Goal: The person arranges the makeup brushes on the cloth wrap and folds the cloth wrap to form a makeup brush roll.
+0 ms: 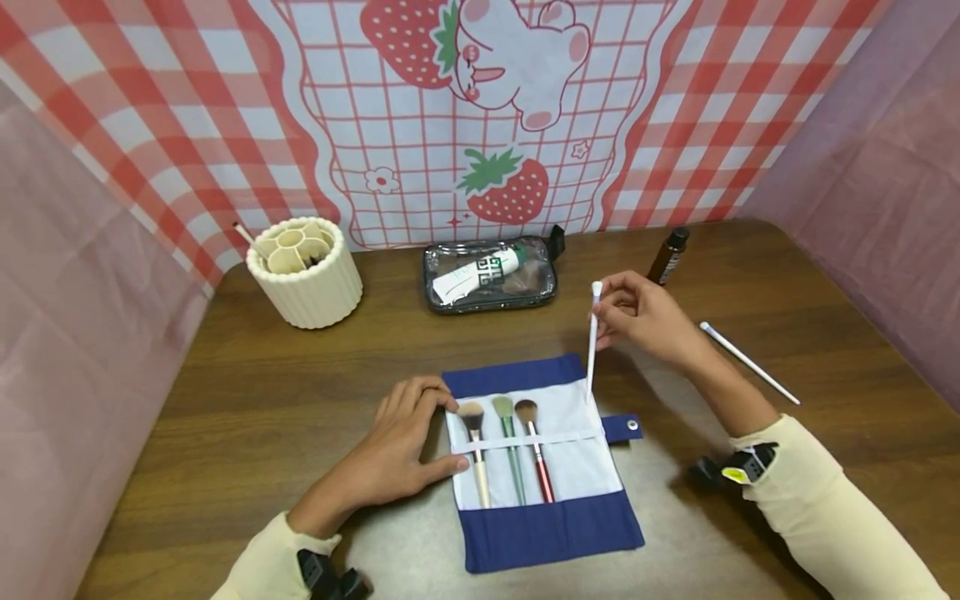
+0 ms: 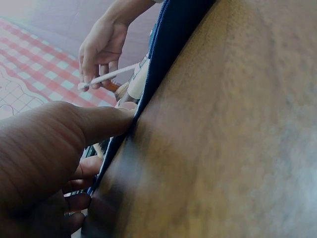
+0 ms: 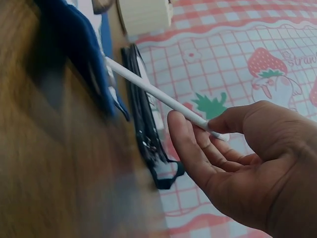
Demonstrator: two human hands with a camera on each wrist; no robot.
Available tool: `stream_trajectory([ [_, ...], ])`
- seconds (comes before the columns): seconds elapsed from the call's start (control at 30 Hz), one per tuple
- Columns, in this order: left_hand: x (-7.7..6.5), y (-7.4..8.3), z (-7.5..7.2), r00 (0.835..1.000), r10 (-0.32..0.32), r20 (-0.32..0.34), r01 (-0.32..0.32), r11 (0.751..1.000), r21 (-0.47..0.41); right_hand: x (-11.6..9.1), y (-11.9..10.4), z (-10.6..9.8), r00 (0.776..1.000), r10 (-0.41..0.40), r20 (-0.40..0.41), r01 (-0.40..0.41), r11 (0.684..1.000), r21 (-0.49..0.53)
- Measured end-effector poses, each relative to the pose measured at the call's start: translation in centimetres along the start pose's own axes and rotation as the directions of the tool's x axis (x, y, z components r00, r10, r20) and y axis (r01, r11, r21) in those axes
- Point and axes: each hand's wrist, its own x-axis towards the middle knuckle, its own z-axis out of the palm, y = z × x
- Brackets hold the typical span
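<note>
My right hand (image 1: 647, 315) pinches a thin white makeup brush (image 1: 593, 342) near its bristle end, with thumb and fingers also visible on it in the right wrist view. The brush stands steeply, its handle tip at the upper right part of an unrolled navy brush roll (image 1: 551, 533) with a pale lining. Under the roll's elastic band (image 1: 570, 437) lie a cream-handled brush (image 1: 480, 471), a green brush (image 1: 513, 450) and a red-handled brush (image 1: 542, 471). My left hand (image 1: 397, 446) rests at the roll's left edge, thumb and fingertips touching it.
Another white brush (image 1: 750, 362) lies on the table to the right, near my right forearm. At the back stand a ribbed cream holder (image 1: 307, 283), a clear zip pouch (image 1: 491, 275) with a white tube inside, and a dark bottle (image 1: 668, 257). A snap tab (image 1: 622, 427) sticks out from the roll's right side.
</note>
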Motion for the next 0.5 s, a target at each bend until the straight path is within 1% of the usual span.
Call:
stream_trajectory([
  [0.1,0.0,0.0,0.0,1.000,0.005,-0.003,-0.005,1.000,-0.004,0.2,0.6,0.6,0.999,0.002,0.038,-0.005,0.998,0.058],
  [0.27,0.0,0.0,0.0,1.000,0.018,-0.010,-0.018,1.000,-0.006,0.3,1.2,1.6,0.995,0.010,0.103,-0.021,0.994,0.106],
  [0.5,0.0,0.0,0.0,1.000,0.023,-0.021,-0.022,1.000,0.005,0.0,1.5,3.2,0.982,0.077,0.174,-0.103,0.984,0.142],
])
